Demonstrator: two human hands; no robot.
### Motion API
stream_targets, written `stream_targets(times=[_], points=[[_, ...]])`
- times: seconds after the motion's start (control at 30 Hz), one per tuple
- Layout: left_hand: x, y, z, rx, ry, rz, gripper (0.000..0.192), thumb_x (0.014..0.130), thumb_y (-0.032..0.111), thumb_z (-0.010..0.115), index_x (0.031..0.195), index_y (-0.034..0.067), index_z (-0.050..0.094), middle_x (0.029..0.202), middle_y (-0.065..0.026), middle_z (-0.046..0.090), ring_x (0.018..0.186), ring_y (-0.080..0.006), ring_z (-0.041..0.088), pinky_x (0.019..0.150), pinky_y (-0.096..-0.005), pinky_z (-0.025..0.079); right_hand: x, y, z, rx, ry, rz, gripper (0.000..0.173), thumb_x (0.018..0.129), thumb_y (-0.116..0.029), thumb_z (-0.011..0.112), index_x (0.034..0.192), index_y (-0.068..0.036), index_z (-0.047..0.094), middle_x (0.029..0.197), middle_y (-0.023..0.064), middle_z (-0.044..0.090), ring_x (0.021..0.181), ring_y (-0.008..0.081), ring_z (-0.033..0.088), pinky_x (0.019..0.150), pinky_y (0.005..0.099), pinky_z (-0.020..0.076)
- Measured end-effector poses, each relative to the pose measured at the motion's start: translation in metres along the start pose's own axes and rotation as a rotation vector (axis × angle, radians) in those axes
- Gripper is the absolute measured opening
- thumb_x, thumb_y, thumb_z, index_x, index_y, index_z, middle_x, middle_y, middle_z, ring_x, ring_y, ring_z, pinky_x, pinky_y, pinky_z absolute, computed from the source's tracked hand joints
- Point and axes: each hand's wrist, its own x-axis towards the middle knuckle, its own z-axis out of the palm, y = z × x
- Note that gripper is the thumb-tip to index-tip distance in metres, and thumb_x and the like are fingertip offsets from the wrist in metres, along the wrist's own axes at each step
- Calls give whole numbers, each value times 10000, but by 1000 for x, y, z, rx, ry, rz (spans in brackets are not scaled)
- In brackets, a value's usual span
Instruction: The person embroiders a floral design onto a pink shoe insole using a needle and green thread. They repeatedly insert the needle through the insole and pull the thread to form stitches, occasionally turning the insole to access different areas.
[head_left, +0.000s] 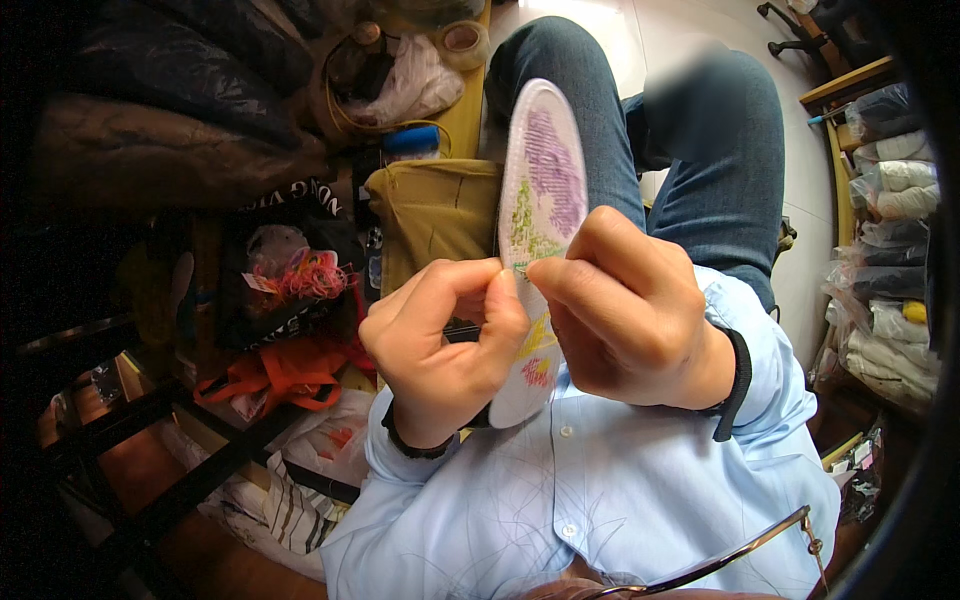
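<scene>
A white fabric shoe insole (541, 225) stands upright between my hands, stitched in purple, green, yellow and red. My left hand (450, 330) pinches its left edge near the middle, thumb against forefinger. From the right, the thumb and forefinger of my right hand (630, 315) meet at the green stitches on the insole's face. A small thin glint, perhaps a needle, shows at those right fingertips; most of it is hidden. The insole's lower end rests close to my light blue shirt.
On the left are an olive cloth (442, 210), a roll of clear tape (461, 43), pink thread (319, 277) and an orange bag (277, 375). Plastic-wrapped bundles (904, 187) fill a shelf at the right. My jeans-clad knees lie beyond the insole.
</scene>
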Motion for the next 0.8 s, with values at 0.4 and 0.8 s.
stream_targets(times=[0.4,0.8], points=[[0,-4,18,261,197,354,248,684,-104,757,896,-17,663,795,-113,690,617,-230,664,564,-295,533,2,-2,2,96,101,183,267,664,213,649,868,42,656,738,68,465,561,108,471,455,219,358],[5,-5,19,344,156,503,318,666,-55,748,975,-12,683,857,-128,658,706,-276,647,641,-334,545,-5,25,5,686,49,438,132,847,115,651,944,26,666,873,48,520,720,87,532,646,209,428]])
